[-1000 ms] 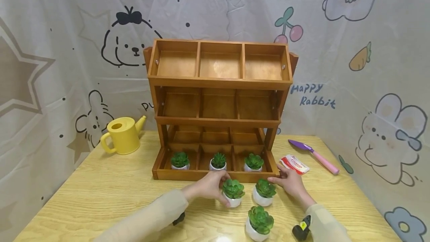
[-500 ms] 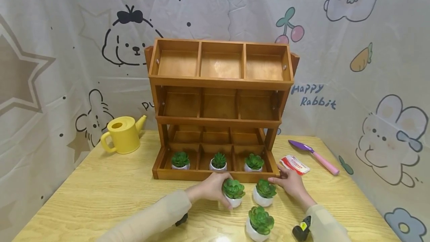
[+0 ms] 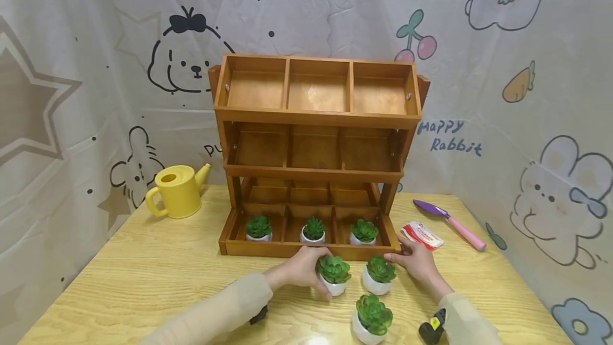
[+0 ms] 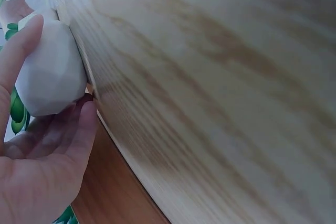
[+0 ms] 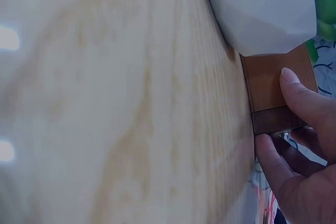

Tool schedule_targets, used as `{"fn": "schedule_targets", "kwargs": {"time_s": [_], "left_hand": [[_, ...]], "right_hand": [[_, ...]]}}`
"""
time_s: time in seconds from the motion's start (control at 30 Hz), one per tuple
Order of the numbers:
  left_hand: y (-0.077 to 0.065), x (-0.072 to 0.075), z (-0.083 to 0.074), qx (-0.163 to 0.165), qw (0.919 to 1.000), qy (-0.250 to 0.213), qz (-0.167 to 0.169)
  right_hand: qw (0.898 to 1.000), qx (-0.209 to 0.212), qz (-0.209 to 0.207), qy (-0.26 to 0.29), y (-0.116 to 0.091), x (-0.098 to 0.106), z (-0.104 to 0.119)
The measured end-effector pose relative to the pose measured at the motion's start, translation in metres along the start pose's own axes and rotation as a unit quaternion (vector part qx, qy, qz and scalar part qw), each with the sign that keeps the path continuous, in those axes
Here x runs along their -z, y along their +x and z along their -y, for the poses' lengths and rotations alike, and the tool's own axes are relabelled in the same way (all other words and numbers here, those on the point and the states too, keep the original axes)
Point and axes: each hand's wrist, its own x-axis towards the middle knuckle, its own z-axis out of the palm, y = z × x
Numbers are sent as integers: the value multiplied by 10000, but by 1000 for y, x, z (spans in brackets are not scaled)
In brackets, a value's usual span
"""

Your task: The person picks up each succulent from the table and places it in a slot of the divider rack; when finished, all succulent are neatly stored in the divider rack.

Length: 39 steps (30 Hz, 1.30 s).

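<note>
My left hand curls thumb and fingers around a small potted succulent in front of the shelf; its white faceted pot is on the table in the left wrist view. With thumb and fingers, my right hand grips the front right corner of the brown wooden tiered shelf; the right wrist view shows the thumb on the shelf's front board. Between the hands stands a second succulent, and a third succulent is nearer me.
Three potted succulents, left, middle and right, sit in the bottom tier's compartments. A yellow watering can stands at left. A red and white packet and a purple trowel with a pink handle lie at right.
Over the last second my left wrist and sleeve have shifted slightly right, the hand still around the same succulent. My right hand keeps its place at the shelf corner.
</note>
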Motion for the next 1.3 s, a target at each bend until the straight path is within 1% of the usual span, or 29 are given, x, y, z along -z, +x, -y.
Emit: {"fn": "schedule_targets", "kwargs": {"time_s": [0.33,0.6,0.77,0.93,1.13,1.3], "left_hand": [[-1,-1,1,-22,9999,-105,-30],[-4,-1,3,-234,9971,-646,-322],[-8,2,4,-146,9951,-903,-361],[-14,9,5,-34,9928,-1134,-386],[-25,18,7,-26,9917,-1115,-634],[-33,24,9,45,9901,-1032,-949]], "right_hand": [[10000,-12,19,-41,-1,1,0],[9999,42,-37,-125,-1,0,3],[9999,-1,-69,-100,-1,0,3],[9999,6,-66,-133,0,0,2],[9999,-29,-43,-131,0,0,3],[9997,-137,-51,176,0,0,4]]}}
